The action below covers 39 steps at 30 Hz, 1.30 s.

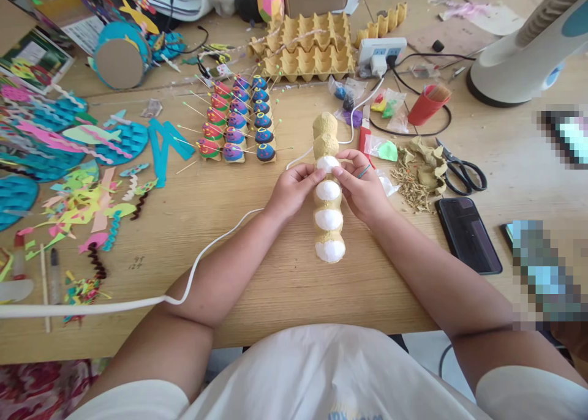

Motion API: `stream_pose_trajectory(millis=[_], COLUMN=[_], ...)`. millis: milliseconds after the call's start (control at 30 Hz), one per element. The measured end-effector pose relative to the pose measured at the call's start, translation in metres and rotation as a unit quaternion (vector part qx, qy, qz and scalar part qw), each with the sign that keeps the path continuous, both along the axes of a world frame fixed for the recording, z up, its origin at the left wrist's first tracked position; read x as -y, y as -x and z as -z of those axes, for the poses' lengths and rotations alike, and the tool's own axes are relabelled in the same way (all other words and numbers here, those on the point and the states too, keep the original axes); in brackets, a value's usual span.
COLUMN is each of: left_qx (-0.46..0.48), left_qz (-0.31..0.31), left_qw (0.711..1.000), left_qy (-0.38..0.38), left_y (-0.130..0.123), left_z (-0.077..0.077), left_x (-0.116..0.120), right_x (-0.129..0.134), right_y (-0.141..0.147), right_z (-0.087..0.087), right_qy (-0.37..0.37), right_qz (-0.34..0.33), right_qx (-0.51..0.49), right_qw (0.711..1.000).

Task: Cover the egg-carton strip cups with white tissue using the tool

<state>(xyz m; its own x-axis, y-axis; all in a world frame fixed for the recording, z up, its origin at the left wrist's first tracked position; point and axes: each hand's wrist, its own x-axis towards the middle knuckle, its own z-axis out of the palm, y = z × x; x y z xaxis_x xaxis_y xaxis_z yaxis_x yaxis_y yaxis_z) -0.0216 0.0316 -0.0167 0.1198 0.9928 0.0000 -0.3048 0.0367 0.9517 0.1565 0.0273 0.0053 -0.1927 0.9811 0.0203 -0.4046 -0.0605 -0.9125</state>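
A strip cut from an egg carton (325, 144) lies lengthwise in front of me on the table. White clay caps (329, 218) cover several of its cups nearest me; the two far cups are bare cardboard. My left hand (301, 184) grips the strip's left side, its thumb on the third cup from the far end, which carries white clay. From the right, my right hand (361, 181) holds that same cup, thumb on the clay and fingers curled behind. A ring shows on one right finger.
Painted egg-carton strips (236, 120) with pins stand ahead left. Egg trays (307, 46) and a power strip (382, 49) are farther back. Scissors (463, 172), a phone (468, 235) and cardboard scraps (420, 169) lie right. A white cable (206, 245) crosses my left arm. Colourful paper cutouts (87, 199) cover the left.
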Motion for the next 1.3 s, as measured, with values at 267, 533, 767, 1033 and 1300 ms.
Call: stream_pose_trajectory(millis=[267,533,767,1033,1300], left_qx=[0.029,0.075,0.082,0.103,0.090], left_qz=[0.018,0.007,-0.004,0.031,0.026], left_qw=[0.999,0.997,0.996,0.994,0.995], left_qy=[0.004,0.013,0.038,0.023,0.042], left_y=[0.001,-0.001,-0.004,-0.005,-0.005], left_z=[-0.005,-0.007,-0.015,-0.021,-0.017], left_x=[0.001,0.004,0.007,0.011,0.011], right_x=[-0.003,-0.004,-0.007,-0.003,0.001], right_y=[-0.002,-0.003,-0.005,-0.003,-0.001], right_z=[0.004,0.007,0.010,0.003,0.002], right_qy=[-0.021,-0.027,-0.031,-0.032,0.012], right_qz=[-0.012,-0.017,-0.023,-0.037,-0.016], right_qx=[0.007,0.021,0.027,0.017,-0.001], right_qw=[1.000,0.999,0.999,0.999,1.000])
